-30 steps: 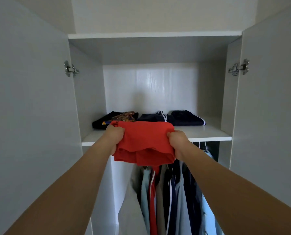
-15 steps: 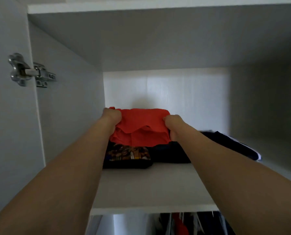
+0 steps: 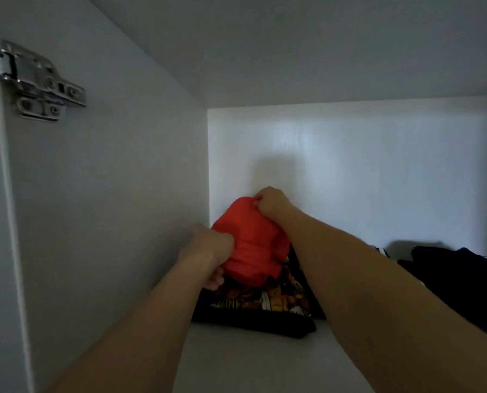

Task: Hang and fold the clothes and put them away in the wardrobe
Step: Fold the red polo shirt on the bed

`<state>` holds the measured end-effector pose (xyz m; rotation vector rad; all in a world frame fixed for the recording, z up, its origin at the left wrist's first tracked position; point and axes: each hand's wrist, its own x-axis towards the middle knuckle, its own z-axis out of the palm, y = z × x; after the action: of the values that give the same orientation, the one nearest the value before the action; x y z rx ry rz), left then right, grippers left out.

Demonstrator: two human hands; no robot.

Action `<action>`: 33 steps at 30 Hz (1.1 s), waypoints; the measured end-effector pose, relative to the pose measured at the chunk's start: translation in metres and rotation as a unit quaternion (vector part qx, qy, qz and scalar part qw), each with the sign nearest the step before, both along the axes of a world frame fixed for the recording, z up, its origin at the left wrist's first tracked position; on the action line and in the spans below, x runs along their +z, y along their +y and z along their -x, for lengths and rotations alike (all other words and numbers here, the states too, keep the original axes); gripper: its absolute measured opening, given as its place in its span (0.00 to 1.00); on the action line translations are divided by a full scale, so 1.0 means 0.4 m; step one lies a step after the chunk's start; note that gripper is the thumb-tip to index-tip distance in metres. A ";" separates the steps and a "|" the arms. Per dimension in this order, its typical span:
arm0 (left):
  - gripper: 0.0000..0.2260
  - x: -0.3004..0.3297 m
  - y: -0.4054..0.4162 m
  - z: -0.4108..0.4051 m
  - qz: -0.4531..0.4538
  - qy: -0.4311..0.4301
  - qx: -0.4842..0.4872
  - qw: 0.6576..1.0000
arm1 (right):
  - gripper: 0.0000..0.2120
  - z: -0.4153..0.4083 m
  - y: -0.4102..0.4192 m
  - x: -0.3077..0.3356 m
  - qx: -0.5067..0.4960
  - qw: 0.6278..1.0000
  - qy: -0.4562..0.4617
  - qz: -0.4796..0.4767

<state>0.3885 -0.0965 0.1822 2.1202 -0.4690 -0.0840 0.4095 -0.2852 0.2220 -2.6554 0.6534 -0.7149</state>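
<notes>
A folded red garment [image 3: 251, 242] is held deep in the back left corner of the wardrobe shelf [image 3: 251, 361]. My left hand [image 3: 208, 245] grips its near left edge, close to the side wall. My right hand [image 3: 270, 202] grips its far top edge, near the back panel. The red garment rests on a folded black garment with a colourful cartoon print [image 3: 265, 302] that lies on the shelf. Both forearms reach in from below and hide part of the pile.
Folded dark navy clothes [image 3: 457, 279] lie on the shelf to the right. The white side wall [image 3: 117, 194] and back panel [image 3: 364, 171] close the corner. A metal door hinge [image 3: 38, 83] sits at upper left.
Both hands have carried the red garment further in and to the left, onto the printed black garment in the corner. The view has moved closer into the shelf.
</notes>
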 end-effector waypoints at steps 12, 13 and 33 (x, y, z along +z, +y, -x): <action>0.26 -0.141 -0.075 -0.146 -0.374 -0.233 -0.046 0.896 | 0.19 -0.093 -0.069 -0.234 0.061 0.973 0.220 0.033; 0.26 -0.148 -0.084 -0.151 -0.372 -0.233 -0.055 0.897 | 0.18 -0.094 -0.080 -0.246 0.068 0.975 0.211 0.025; 0.27 -0.043 0.073 0.105 -0.183 -0.428 0.025 0.885 | 0.27 0.396 0.144 -0.121 0.077 0.997 0.026 -0.011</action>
<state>0.3466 -0.0674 0.1650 2.4639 -0.9668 0.8956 0.2513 -0.2275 0.1737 -2.6762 0.4599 -0.5948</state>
